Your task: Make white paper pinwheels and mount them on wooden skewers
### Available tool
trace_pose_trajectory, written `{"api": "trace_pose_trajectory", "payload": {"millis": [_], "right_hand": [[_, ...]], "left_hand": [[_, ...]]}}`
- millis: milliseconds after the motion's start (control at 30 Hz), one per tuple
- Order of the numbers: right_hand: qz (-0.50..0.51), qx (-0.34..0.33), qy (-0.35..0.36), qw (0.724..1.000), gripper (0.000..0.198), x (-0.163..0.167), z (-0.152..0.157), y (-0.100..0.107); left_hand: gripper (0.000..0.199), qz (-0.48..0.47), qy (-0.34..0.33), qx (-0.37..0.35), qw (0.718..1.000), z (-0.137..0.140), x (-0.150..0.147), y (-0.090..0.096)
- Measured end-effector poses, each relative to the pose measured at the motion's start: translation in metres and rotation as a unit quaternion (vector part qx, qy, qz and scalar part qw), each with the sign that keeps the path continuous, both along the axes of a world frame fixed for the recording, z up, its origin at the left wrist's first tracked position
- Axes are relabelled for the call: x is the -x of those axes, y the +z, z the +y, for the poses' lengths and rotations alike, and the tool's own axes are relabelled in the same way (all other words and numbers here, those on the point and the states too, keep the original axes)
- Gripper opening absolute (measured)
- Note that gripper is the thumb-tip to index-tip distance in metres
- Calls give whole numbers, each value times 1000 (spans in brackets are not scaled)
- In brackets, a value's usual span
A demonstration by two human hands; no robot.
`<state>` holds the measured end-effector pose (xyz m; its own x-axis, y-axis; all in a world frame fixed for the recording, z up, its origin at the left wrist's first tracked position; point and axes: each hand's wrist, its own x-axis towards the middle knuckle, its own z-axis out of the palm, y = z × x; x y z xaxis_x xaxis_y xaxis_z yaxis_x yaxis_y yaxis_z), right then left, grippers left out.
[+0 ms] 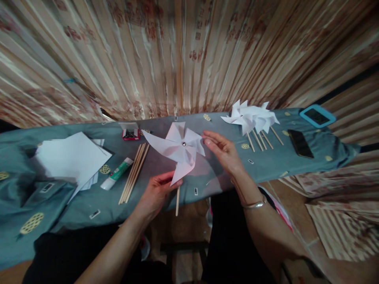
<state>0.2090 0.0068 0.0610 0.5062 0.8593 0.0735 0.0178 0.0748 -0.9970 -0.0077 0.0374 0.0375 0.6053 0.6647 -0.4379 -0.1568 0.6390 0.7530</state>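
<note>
A white paper pinwheel (pixel 177 136) with a round silver pin at its centre is held upright over the near part of the table. My left hand (pixel 156 193) grips it low down, thumb and fingers closed around the wooden stick behind the lowest blade. The stick's lower end sticks out below that hand. At the pinwheel's right side is my right hand (pixel 220 150), its fingers stretched toward the edge of the right blade. Its fingertips are at the blade's edge; whether they press on it is hard to see.
Finished pinwheels (pixel 251 116) lie at the right, near a black phone (pixel 300 143) and a blue-framed device (pixel 318 115). To the left are wooden sticks (pixel 134 173), a glue stick (pixel 117 173), a small red box of pins (pixel 130 133) and white paper sheets (pixel 74 157). A curtain (pixel 177 59) hangs behind the table.
</note>
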Motion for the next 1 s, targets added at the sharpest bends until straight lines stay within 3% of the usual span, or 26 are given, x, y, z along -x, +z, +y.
{"api": "trace_pose_trajectory", "payload": {"millis": [133, 333, 500, 733, 833, 1000], "right_hand": [[40, 18, 16, 999, 38, 5, 2, -3], [68, 34, 34, 997, 28, 10, -1, -3], [63, 57, 61, 995, 22, 20, -3, -2], [79, 124, 111, 983, 34, 34, -10, -3], [96, 175, 163, 966, 41, 49, -14, -7], [125, 233, 318, 910, 41, 78, -20, -16]], "left_hand": [[40, -1, 9, 15, 1000, 2, 0, 3], [27, -7, 45, -31, 998, 4, 1, 1], [36, -11, 86, -28, 996, 5, -2, 0], [37, -29, 128, -29, 991, 9, -3, 7], [37, -36, 146, -30, 988, 13, -1, 11], [35, -17, 164, -15, 986, 16, 0, 15]]}}
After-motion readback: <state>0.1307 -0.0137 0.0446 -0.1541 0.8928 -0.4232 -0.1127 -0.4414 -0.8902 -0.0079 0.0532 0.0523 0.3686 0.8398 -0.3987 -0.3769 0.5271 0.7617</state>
